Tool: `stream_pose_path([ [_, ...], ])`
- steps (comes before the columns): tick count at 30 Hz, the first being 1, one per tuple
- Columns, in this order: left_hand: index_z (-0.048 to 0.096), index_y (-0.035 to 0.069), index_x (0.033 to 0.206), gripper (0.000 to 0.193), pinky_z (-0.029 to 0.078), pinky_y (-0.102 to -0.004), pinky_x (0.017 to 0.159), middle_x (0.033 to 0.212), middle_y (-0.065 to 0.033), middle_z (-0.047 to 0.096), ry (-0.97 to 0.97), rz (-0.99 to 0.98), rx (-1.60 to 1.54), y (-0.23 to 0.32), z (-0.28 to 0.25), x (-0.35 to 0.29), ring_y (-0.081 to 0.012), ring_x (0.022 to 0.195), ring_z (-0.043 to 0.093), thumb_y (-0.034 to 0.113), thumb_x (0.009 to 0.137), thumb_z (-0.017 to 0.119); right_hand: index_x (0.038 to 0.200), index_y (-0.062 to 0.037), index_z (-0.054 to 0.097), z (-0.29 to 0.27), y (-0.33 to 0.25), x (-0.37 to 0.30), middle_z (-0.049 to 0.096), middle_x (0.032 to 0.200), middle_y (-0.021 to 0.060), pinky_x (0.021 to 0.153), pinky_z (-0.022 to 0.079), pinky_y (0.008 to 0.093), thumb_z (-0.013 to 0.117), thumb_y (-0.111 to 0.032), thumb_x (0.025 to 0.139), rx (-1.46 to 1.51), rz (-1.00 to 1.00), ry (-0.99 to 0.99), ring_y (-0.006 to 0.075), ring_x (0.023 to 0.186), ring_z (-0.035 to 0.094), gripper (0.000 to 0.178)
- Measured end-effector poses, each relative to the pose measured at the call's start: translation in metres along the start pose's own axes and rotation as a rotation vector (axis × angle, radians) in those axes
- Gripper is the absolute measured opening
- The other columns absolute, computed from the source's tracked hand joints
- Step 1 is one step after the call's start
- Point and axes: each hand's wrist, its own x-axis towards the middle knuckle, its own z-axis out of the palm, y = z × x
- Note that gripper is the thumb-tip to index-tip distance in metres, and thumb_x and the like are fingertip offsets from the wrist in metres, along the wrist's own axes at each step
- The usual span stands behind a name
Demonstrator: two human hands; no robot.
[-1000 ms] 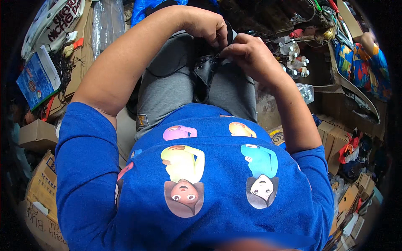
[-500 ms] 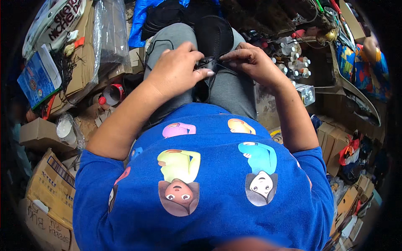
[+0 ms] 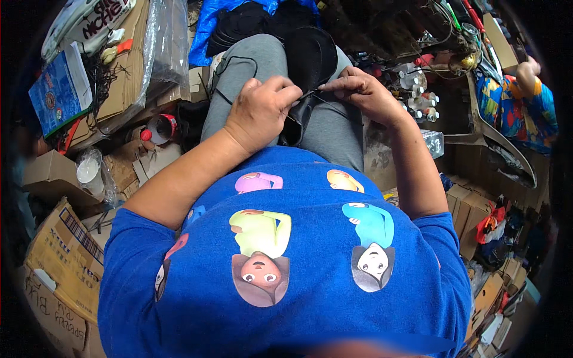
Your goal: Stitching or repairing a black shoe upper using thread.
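Across my lap lies a black shoe (image 3: 309, 56), its smooth, rounded end pointing away from me between my knees. My left hand (image 3: 262, 110) is closed at the shoe's near left side, its fingers curled and thumb mostly hidden. On the other side, my right hand (image 3: 364, 95) pinches a thin black cord (image 3: 313, 93) between thumb and forefinger. The cord runs across the shoe between both hands. Another loop of black cord (image 3: 242, 58) lies over my left knee. What sits inside the left fingers is partly hidden, though the cord leads into them.
Beyond my knees, black pieces (image 3: 239, 27) are piled on a blue plastic sheet (image 3: 206, 36). Small clear bottles (image 3: 418, 98) stand on the right. Flattened cardboard (image 3: 128, 65), a blue booklet (image 3: 59, 98) and an open box (image 3: 57, 179) crowd the left. Another person's arm (image 3: 527, 74) shows far right.
My left hand has rolled over and curled tighter, hiding its thumb, and sits slightly lower. My right hand stays pinched, moved slightly right. The whole view has shifted a little.
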Motion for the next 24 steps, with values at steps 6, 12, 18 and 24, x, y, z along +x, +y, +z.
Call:
stream_pose_path([
  [6,0.062,0.009,0.096,0.02,0.043,-0.0364,0.071,0.087,-0.0082,0.064,-0.024,-0.001,-0.037,-0.001,0.0,-0.002,-0.027,0.081,0.062,0.004,0.077,0.063,0.105,-0.016,0.072,-0.003,0.001,0.001,0.051,0.08,0.0004,0.075,0.044,0.0237,0.057,0.007,0.077,0.033,0.01,-0.009,0.012,0.08,0.053,0.039],
  [12,0.06,0.007,0.093,0.017,0.044,-0.0397,0.071,0.08,-0.0131,0.064,-0.037,-0.054,-0.185,-0.002,0.004,0.002,-0.0322,0.077,0.061,0.003,0.077,0.062,0.101,-0.0132,0.073,0.003,0.0,0.001,0.057,0.082,0.0005,0.077,0.045,0.0241,0.058,0.008,0.075,0.031,0.021,0.041,0.0114,0.083,0.056,0.036],
  [18,0.059,0.005,0.091,0.015,0.045,-0.0422,0.07,0.08,-0.0159,0.063,-0.043,-0.071,-0.255,-0.004,0.003,0.003,-0.0345,0.076,0.061,0.003,0.077,0.062,0.095,-0.01,0.073,0.012,0.0,0.0,0.061,0.086,0.0014,0.077,0.047,0.0252,0.062,0.004,0.078,-0.012,0.026,0.142,0.012,0.087,0.06,0.025],
  [24,0.059,0.001,0.094,0.016,0.048,-0.0367,0.068,0.085,-0.0174,0.064,-0.148,-0.182,-0.399,-0.009,0.002,0.005,-0.0323,0.079,0.063,0.0,0.077,0.061,0.096,-0.0091,0.072,0.003,0.004,0.0,0.06,0.09,0.0013,0.081,0.047,0.0264,0.064,0.001,0.08,0.042,-0.001,0.07,0.0123,0.089,0.059,0.021],
])
